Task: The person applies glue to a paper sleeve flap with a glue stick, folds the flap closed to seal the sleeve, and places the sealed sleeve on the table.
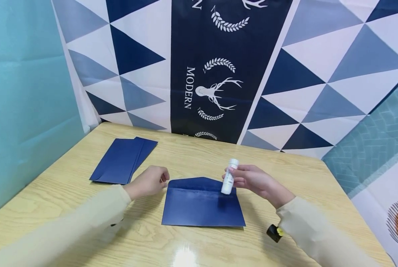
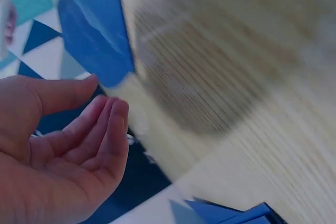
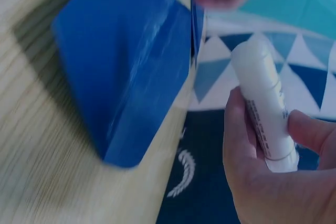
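A dark blue envelope (image 1: 202, 207) lies on the table with its flap (image 1: 195, 183) opened away from me. My right hand (image 1: 257, 181) grips a white glue stick (image 1: 230, 177) between thumb and fingers, tilted above the envelope's right side. Small print shows on the tube of the glue stick (image 3: 268, 108) in the right wrist view. Beside the envelope's left corner is my left hand (image 1: 151, 181), fingers loosely bent. In the left wrist view, the left hand's (image 2: 68, 145) thumb and fingertips are close together near the flap's corner, with nothing visible between them.
More dark blue envelopes (image 1: 118, 159) lie overlapping at the back left of the wooden table (image 1: 185, 155). A small black object with a yellow piece (image 1: 274, 233) is beside the right sleeve. A patterned cloth (image 1: 142, 66) hangs behind the table's far edge.
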`<state>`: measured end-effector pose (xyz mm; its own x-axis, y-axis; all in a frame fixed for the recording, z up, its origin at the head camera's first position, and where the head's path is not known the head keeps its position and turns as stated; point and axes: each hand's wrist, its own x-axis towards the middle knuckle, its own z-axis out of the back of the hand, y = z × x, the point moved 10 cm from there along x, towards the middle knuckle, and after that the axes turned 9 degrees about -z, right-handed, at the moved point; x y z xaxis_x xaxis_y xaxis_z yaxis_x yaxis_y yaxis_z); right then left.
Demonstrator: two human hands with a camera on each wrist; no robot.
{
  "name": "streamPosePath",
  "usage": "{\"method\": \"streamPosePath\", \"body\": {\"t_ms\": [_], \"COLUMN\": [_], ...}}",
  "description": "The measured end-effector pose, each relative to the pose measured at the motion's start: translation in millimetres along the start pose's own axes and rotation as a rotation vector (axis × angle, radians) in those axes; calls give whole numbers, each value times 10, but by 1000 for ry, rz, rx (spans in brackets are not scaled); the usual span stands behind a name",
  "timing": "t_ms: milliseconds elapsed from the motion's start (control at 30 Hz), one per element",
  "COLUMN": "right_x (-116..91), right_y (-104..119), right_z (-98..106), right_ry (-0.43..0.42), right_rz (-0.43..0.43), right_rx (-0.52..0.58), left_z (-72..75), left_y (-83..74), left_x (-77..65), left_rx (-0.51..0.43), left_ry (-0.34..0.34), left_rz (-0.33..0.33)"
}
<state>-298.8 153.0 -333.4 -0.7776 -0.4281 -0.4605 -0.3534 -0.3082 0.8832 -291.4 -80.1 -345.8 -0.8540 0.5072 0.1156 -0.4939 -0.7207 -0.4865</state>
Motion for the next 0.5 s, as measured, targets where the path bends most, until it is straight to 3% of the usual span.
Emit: {"method": "streamPosePath", "body": {"t_ms": [200,400,500], "right_x": [118,299,368], "right_y": [131,225,296], "right_z": [-282,-563,-710], "right_ry": [-97,-280,-333], "right_rz": [79,98,135], "right_rx": [-109,-267,-359], "left_z": [-128,-172,-176], "left_y": [92,138,139], "left_x": [166,215,256], "left_rx": [-5,-14,-27], "left_ry": [72,67,65], "left_rz": [-29,-2,5]}}
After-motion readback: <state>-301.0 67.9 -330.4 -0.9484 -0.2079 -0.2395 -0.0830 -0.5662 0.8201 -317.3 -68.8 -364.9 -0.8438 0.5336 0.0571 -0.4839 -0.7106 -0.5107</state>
